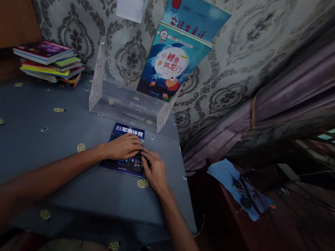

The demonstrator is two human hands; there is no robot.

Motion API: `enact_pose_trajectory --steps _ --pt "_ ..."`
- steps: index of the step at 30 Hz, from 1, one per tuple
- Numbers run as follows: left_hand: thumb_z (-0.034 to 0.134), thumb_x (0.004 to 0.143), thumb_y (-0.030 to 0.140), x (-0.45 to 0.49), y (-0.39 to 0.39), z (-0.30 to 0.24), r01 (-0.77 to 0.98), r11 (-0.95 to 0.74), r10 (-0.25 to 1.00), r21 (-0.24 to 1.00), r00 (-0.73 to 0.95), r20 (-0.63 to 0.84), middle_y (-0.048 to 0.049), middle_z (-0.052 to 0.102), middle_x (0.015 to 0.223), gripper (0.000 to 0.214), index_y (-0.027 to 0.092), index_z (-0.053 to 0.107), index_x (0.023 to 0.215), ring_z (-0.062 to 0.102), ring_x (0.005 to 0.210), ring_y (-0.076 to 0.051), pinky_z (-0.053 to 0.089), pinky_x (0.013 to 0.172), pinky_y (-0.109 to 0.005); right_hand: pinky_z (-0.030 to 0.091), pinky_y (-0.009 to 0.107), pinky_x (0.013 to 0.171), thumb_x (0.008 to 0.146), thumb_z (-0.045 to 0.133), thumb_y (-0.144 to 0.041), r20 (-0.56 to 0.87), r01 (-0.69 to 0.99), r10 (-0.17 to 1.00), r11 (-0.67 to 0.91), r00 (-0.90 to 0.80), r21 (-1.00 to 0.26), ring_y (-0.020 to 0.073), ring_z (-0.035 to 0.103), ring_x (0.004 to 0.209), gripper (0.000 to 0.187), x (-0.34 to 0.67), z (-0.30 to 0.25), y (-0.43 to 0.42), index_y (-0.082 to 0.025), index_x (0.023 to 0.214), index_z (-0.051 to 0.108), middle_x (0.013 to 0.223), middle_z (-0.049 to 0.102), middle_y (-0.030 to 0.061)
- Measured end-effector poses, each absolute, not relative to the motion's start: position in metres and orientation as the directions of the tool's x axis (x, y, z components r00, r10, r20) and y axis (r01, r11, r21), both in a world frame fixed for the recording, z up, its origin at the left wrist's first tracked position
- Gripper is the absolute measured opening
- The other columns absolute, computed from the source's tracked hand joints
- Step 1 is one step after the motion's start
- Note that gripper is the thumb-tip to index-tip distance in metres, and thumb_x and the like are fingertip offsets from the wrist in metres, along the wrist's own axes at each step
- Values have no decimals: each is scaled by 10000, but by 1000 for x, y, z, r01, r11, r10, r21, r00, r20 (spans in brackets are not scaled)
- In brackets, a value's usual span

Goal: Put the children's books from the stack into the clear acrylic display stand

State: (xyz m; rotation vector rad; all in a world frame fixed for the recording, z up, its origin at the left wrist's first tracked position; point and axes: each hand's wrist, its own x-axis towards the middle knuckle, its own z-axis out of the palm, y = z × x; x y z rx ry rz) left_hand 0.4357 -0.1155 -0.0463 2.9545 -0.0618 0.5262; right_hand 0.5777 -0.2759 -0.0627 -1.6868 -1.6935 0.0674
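Note:
A dark blue book with white Chinese lettering on its cover lies flat on the table, close in front of a clear acrylic stand. My left hand rests flat across the middle of the cover, fingers stretched to the right. At the book's right edge is my right hand, its fingertips meeting those of the left hand and its thumb apart from the fingers. Two blue-green picture books, the front one overlapping the rear one, lean upright in the right part of the acrylic stand.
A stack of books sits at the table's back left. The blue patterned tablecloth covers the table, whose right edge drops off beside a purple curtain. Lower right, a dark red surface carries a blue cloth with scissors-like tools.

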Motion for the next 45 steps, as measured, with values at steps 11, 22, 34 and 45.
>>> enact_pose_trajectory --steps 11,22,34,45 --pt "463 1001 233 435 -118 -43 -83 -982 -23 170 945 326 -91 695 1161 245 192 686 1094 623 1106 -223 467 995 -396 533 418 945 959 501 -206 439 841 889 134 132 -524 246 674 1043 271 576 -60 -278 -197 1076 746 1112 745 115" --pt "495 982 214 435 -118 -48 -113 -984 -56 134 927 370 -91 688 1122 191 176 657 1077 619 1069 -220 469 972 -379 484 464 1042 949 615 -361 364 829 926 129 95 -544 263 611 1202 293 576 -59 -289 -238 1198 706 1283 672 117" --pt "486 970 168 436 -118 -46 -105 -982 -41 158 931 363 -99 685 1139 214 158 655 1101 627 1082 -218 475 985 -383 395 539 1120 889 668 -526 255 885 967 119 0 -450 319 458 1398 561 574 -60 -302 -257 1374 590 1514 488 150" --pt "484 963 156 437 -102 -50 -75 -978 6 193 921 390 -83 702 1183 261 180 668 1148 646 1124 -211 491 1016 -381 475 495 957 916 634 -515 240 945 969 28 54 -325 316 551 1194 506 566 -52 -288 -267 1356 604 1436 568 121"
